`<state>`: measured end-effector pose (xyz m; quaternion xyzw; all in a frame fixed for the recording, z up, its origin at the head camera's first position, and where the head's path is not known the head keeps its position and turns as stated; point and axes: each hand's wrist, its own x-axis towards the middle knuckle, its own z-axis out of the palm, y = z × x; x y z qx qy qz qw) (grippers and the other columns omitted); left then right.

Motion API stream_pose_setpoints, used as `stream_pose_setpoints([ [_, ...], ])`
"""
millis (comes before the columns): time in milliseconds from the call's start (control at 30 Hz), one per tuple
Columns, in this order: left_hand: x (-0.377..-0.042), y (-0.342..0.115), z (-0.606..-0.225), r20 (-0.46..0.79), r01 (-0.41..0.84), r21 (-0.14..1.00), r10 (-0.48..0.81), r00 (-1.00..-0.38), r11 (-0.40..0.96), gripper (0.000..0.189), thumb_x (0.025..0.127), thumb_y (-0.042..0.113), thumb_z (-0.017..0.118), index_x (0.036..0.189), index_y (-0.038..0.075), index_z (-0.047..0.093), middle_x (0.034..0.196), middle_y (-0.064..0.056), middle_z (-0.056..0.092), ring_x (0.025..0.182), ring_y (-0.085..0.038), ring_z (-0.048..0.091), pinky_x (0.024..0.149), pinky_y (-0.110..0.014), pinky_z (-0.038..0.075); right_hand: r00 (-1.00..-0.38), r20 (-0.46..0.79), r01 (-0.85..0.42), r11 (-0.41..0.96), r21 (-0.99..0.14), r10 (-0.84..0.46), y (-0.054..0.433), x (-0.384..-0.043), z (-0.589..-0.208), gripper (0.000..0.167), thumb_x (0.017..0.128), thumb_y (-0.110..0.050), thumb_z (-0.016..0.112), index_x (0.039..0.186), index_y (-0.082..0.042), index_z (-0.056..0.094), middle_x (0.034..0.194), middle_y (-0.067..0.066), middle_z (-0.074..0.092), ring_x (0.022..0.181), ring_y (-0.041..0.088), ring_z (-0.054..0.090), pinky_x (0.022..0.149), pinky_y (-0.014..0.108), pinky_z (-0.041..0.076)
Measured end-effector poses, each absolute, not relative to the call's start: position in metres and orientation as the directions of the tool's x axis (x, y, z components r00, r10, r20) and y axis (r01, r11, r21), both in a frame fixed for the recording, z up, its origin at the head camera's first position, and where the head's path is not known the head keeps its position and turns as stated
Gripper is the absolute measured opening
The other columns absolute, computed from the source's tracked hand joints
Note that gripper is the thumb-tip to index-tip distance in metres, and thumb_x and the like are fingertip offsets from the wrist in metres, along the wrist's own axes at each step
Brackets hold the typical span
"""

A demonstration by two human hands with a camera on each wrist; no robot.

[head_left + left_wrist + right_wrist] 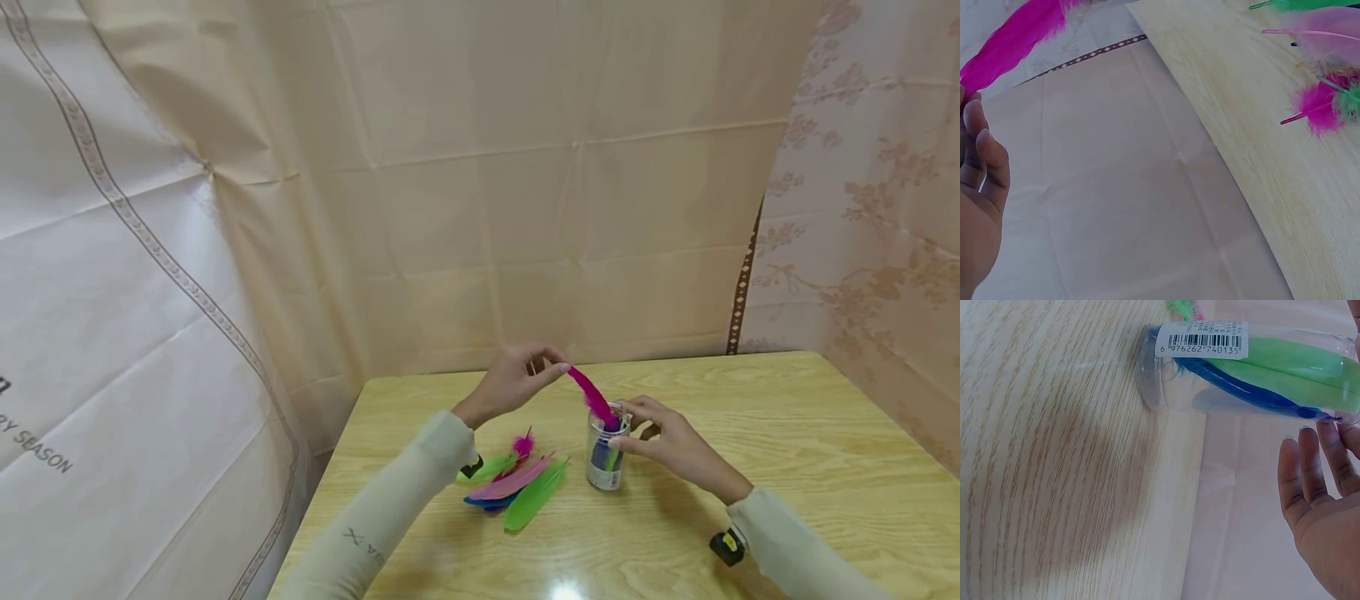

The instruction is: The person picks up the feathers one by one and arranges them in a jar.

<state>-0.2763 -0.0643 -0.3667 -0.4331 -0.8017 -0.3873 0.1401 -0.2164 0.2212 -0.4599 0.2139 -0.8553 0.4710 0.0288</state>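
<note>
Left hand (pixel 517 377) pinches pink feather (pixel 593 397); right hand (pixel 671 442) grips jar (pixel 604 473).
Feather's lower tip: indistinct; jar stands well inside the table (pixel 787 425) edges.

The head view looks forward and down over the table (pixel 750 417) from farther off. Close and tilted, its exact angle hard to tell, the left wrist view shares the held magenta feather (pixel 592 396) with it; the right, close and turned sideways, shares the jar (pixel 604 458).

The label (pixel 1202 339) on the jar (pixel 1260 375) reads 6 976262 740135; left of the jar, the curtain (pixel 135 358) reads "RY SEASON", the sleeve (pixel 397 500) "X".
</note>
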Motion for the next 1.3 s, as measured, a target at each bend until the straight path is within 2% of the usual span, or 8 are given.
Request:
stream_pose_setpoints([
  [267, -0.276, -0.058, -0.373, 0.502, 0.794, 0.524, 0.641, -0.581, 0.309, 0.012, 0.102, 0.022, 0.069, 0.104, 0.013, 0.075, 0.087, 0.005, 0.068, 0.067, -0.008, 0.056, 0.056, -0.023, 0.049, -0.909, 0.248, -0.390, 0.480, -0.786, -0.334, 0.222, -0.216, -0.462, 0.059, 0.095, -0.039, 0.076, 0.145, -0.015, 0.058, 0.122, -0.002, 0.061, 0.106, 0.022, 0.056, 0.087, 0.034, 0.053],
  [433, -0.277, -0.048, -0.378, 0.483, 0.815, 0.507, 0.691, -0.539, 0.281, 0.010, 0.101, 0.021, 0.069, 0.103, 0.013, 0.075, 0.093, 0.004, 0.070, 0.069, -0.011, 0.057, 0.058, -0.022, 0.049, -0.905, 0.260, -0.402, 0.474, -0.783, -0.336, 0.222, -0.215, -0.460, 0.059, 0.095, -0.037, 0.076, 0.145, -0.012, 0.058, 0.122, 0.000, 0.061, 0.105, 0.022, 0.056, 0.086, 0.032, 0.053],
  [733, -0.275, -0.031, -0.386, 0.457, 0.874, 0.401, 0.767, -0.450, 0.275, 0.008, 0.099, 0.018, 0.072, 0.103, 0.012, 0.076, 0.100, 0.003, 0.073, 0.073, -0.002, 0.057, 0.065, -0.016, 0.049, -0.906, 0.249, -0.396, 0.473, -0.787, -0.344, 0.223, -0.216, -0.461, 0.057, 0.097, -0.037, 0.074, 0.146, -0.014, 0.057, 0.122, -0.002, 0.060, 0.106, 0.023, 0.055, 0.088, 0.033, 0.053],
  [1033, -0.273, -0.027, -0.389, 0.345, 0.870, 0.295, 0.804, -0.484, 0.396, 0.014, 0.099, 0.027, 0.072, 0.106, 0.019, 0.080, 0.098, 0.011, 0.066, 0.073, -0.001, 0.050, 0.065, -0.012, 0.043, -0.897, 0.255, -0.406, 0.448, -0.796, -0.361, 0.223, -0.218, -0.464, 0.054, 0.097, -0.036, 0.074, 0.145, -0.015, 0.058, 0.124, -0.002, 0.060, 0.107, 0.024, 0.055, 0.087, 0.031, 0.052],
  [1300, -0.276, -0.025, -0.390, 0.337, 0.885, 0.243, 0.821, -0.461, 0.397, 0.013, 0.099, 0.027, 0.073, 0.104, 0.018, 0.080, 0.100, 0.009, 0.067, 0.069, -0.001, 0.048, 0.063, -0.011, 0.041, -0.897, 0.252, -0.404, 0.443, -0.801, -0.363, 0.223, -0.218, -0.461, 0.055, 0.097, -0.037, 0.074, 0.146, -0.017, 0.058, 0.123, -0.003, 0.060, 0.106, 0.021, 0.055, 0.088, 0.033, 0.052],
])
